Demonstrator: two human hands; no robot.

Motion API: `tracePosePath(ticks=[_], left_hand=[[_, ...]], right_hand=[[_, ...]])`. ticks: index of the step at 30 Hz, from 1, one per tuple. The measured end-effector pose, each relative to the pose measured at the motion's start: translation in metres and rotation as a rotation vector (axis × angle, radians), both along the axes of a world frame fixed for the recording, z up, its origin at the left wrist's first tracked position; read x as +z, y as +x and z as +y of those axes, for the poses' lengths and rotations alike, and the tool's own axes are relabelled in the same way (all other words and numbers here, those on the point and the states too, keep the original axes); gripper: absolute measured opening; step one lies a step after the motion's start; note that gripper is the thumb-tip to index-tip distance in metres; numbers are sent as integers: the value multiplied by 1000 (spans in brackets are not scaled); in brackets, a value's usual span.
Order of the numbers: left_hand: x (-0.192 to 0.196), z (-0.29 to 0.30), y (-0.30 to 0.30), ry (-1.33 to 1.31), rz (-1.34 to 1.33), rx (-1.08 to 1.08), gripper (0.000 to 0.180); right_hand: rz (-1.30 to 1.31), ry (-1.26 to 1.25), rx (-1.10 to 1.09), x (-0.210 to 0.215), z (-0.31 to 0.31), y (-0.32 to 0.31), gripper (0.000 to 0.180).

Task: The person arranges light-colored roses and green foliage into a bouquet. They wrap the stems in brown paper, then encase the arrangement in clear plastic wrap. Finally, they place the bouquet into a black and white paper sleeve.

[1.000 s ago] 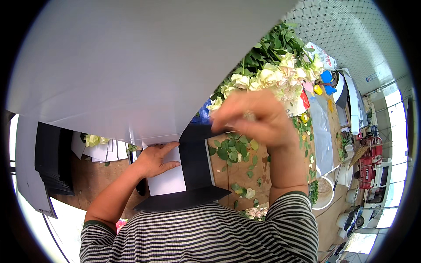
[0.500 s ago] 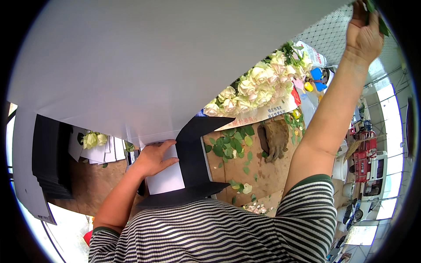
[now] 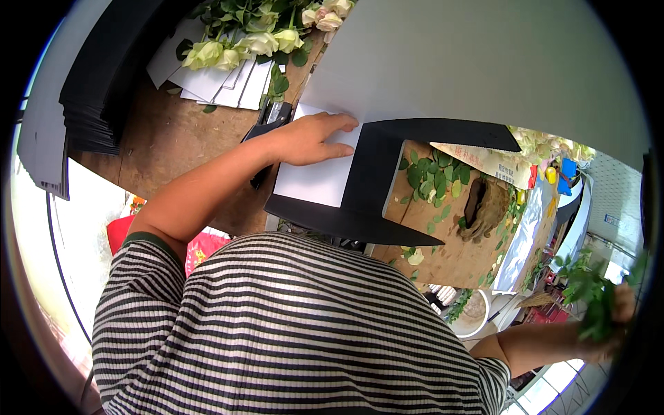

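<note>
My left hand lies flat with its fingers stretched out on a white card. The card rests against a black cut-out cardboard piece that has two pointed arms. A large pale grey sheet rises beyond it and hides much of the far side. Out at the right edge, my right hand is closed round leafy green stems. Motion smears that hand, and the far ends of the stems are out of sight.
White roses lie on white cards at the far left, beside a stack of black cardboard. A worn work glove and loose leaves lie on the wooden table. A white bucket stands beyond the table's right end.
The view has turned. My right hand, with the leafy stems, has swung from the far upper right down to the lower right. My left hand stays on the white card.
</note>
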State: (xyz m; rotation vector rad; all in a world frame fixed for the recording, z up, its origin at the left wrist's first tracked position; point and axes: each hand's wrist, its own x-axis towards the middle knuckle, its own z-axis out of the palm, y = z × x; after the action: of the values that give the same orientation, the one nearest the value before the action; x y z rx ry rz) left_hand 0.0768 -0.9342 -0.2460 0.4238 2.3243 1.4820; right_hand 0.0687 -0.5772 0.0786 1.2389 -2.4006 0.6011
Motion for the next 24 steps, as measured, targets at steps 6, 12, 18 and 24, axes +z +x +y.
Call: tracePosePath(ticks=[6,12,18,24], left_hand=[[-9,-6,-12,250,-225,86,48],[6,-14,-1,170,-286,-115,49],[4,-6,38,-157,194,-320,26],[11,-2,36,-185,290,-309,17]], right_hand=[[-989,308,213,-191,-74,-30,32],[-1287,221,344,-299,-106,-21,27],[-1246,241,393,-324,-100,1,27],[-916,175,332,-172,-89,-57,34]])
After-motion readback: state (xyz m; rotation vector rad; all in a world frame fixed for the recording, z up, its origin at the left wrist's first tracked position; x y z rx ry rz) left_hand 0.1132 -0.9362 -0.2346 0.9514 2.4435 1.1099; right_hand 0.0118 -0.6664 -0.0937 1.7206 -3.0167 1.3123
